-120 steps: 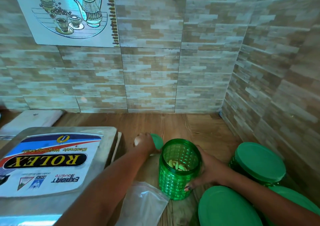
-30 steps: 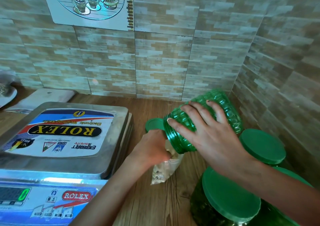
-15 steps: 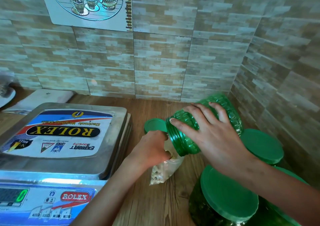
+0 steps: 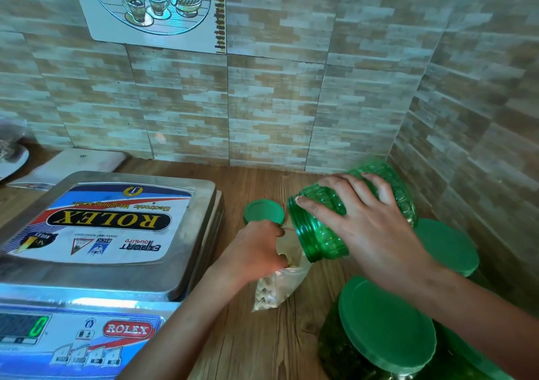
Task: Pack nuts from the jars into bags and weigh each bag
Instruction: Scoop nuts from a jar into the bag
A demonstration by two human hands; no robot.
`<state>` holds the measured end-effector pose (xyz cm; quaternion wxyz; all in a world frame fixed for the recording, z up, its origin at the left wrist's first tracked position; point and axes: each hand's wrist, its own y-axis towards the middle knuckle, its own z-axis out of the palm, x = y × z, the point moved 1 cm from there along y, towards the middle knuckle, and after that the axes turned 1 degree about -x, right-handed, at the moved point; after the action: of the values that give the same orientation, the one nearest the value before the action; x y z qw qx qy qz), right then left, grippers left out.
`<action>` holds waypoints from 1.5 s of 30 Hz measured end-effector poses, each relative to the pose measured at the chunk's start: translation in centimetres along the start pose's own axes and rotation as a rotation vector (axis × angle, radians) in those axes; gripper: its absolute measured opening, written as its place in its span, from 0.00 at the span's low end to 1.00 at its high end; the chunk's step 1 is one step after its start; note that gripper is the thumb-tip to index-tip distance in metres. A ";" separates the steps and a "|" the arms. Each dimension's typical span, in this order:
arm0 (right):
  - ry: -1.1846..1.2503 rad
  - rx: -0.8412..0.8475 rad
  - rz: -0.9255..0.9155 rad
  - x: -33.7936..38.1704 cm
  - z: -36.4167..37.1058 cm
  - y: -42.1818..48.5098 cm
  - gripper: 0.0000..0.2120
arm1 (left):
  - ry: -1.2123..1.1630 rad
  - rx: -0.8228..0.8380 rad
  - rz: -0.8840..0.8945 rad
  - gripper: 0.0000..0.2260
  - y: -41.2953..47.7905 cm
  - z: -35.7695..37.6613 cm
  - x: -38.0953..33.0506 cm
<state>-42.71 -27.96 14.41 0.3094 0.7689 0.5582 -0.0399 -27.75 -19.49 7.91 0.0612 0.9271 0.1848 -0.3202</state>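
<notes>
**Head view: we tip the jar over the bag**

Our right hand (image 4: 376,228) wraps its fingers around the tilted green ribbed jar (image 4: 319,235), mouth angled down over the clear plastic bag (image 4: 287,280). Our left hand (image 4: 256,248) pinches the bag's rim on the wooden counter (image 4: 262,347), just beside the Rolex weighing scale (image 4: 110,228). Pale nuts (image 4: 266,292) lie inside.
</notes>
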 end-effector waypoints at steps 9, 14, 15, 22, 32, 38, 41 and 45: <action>0.022 0.153 0.056 -0.5 0.4 0.0 0.54 | -0.004 -0.016 0.014 0.27 -0.6 -0.3 0.0; 0.362 0.416 0.262 -1.9 0.6 -0.1 0.60 | 0.020 -0.057 0.021 0.22 -0.9 -0.6 0.6; 0.444 0.428 0.307 -2.2 0.8 -0.2 0.62 | 0.026 -0.066 0.016 0.19 -1.0 -0.7 0.7; 0.610 0.418 0.489 -2.8 2.9 -1.4 0.48 | 0.050 -0.105 0.007 0.31 -2.4 -0.1 1.0; 0.519 0.566 0.524 -3.2 4.5 -2.7 0.35 | 0.103 -0.169 0.003 0.13 -3.2 1.4 2.6; 0.472 0.633 0.510 -3.2 3.6 -2.7 0.43 | 0.192 -0.209 0.044 0.10 -4.2 1.0 2.7; 0.538 0.511 0.500 -2.2 1.7 -1.9 0.31 | 0.163 -0.220 0.077 0.09 -4.7 0.9 3.0; 0.672 0.423 0.284 0.2 0.0 -0.9 0.20 | 0.074 -0.229 0.060 0.06 -5.7 0.9 3.8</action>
<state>-43.42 -27.58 13.96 -0.0522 0.8551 0.4958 0.1422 -27.70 -13.24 4.92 0.1695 0.9304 0.1942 -0.2605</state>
